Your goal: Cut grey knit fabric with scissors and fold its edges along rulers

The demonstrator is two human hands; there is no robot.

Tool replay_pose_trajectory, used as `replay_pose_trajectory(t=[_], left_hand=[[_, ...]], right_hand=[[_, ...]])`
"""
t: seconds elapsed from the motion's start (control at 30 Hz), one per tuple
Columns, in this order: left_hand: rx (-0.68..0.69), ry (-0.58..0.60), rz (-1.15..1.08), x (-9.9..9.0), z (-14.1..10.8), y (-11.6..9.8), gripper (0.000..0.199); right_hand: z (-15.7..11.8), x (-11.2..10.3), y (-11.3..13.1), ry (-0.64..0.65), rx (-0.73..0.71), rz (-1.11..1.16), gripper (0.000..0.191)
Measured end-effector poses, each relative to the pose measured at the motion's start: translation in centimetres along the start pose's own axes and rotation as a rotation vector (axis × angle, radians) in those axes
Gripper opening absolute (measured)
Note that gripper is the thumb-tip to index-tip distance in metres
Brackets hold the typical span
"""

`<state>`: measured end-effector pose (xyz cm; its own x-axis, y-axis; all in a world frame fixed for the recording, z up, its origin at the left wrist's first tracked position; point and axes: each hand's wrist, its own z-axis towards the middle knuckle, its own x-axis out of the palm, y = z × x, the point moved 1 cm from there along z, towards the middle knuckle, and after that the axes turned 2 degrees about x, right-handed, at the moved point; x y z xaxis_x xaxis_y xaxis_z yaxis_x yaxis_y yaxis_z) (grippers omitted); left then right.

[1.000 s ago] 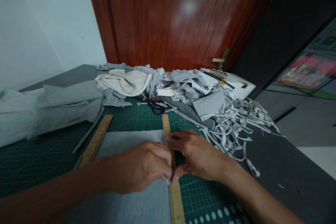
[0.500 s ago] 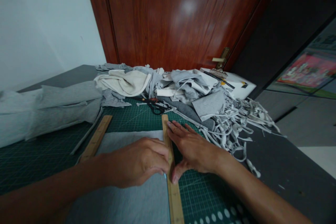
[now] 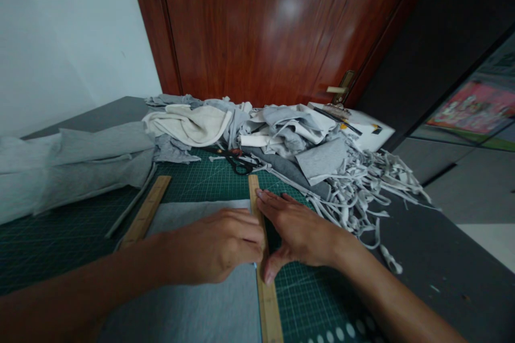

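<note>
Grey fabric (image 3: 201, 300) lies flat on the green cutting mat (image 3: 314, 300). A wooden ruler (image 3: 267, 300) runs along the fabric's right edge, and a second wooden ruler (image 3: 147, 211) lies along its left side. My right hand (image 3: 301, 230) rests with fingers spread on the right ruler and beside it. Over the fabric, my left hand (image 3: 229, 244) is closed against that ruler's left edge. A small light-blue tip shows under its fingers; the rest of what it holds is hidden.
Behind the fabric are black scissors (image 3: 239, 163) and a heap of grey and cream cloth (image 3: 193, 126). Tangled grey strips (image 3: 358, 198) lie at the right. Folded grey cloth (image 3: 96, 166) is at the left, and a white box (image 3: 372, 131) stands at the back right.
My left hand has shifted slightly to the right and up along the ruler's edge. My right hand stays on the ruler, almost unmoved.
</note>
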<state>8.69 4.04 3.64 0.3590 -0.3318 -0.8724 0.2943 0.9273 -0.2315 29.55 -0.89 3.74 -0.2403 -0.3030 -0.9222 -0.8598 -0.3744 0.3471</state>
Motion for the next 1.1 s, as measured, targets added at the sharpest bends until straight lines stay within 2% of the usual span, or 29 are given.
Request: replay_pose_trajectory(t=[0.2, 0.47, 0.57, 0.7, 0.83, 0.93, 1.1], left_hand=[[0.01, 0.021, 0.07, 0.3, 0.1, -0.5, 0.033], [0.011, 0.024, 0.18, 0.9, 0.4, -3.2, 0.039], [0.006, 0.05, 0.11, 0.8, 0.3, -2.2, 0.037], [0.0, 0.005, 0.011, 0.2, 0.0, 1.0, 0.032], [-0.068, -0.041, 0.033, -0.6, -0.3, 3.6, 0.03], [-0.075, -0.04, 0.033, -0.8, -0.2, 4.0, 0.029], [-0.054, -0.014, -0.008, -0.3, 0.0, 2.5, 0.031]], right_hand=[[-0.1, -0.1, 0.1, -0.006, -0.012, 0.008, 0.142], [-0.2, -0.1, 0.1, -0.004, -0.004, -0.01, 0.137], [-0.1, -0.1, 0.1, -0.004, -0.001, 0.009, 0.138], [-0.1, -0.2, 0.2, -0.015, -0.011, 0.032, 0.138], [-0.2, -0.3, 0.3, -0.02, -0.014, 0.022, 0.132], [-0.2, -0.4, 0.4, -0.018, -0.02, 0.036, 0.129], [-0.2, -0.3, 0.3, -0.024, -0.027, 0.022, 0.133]])
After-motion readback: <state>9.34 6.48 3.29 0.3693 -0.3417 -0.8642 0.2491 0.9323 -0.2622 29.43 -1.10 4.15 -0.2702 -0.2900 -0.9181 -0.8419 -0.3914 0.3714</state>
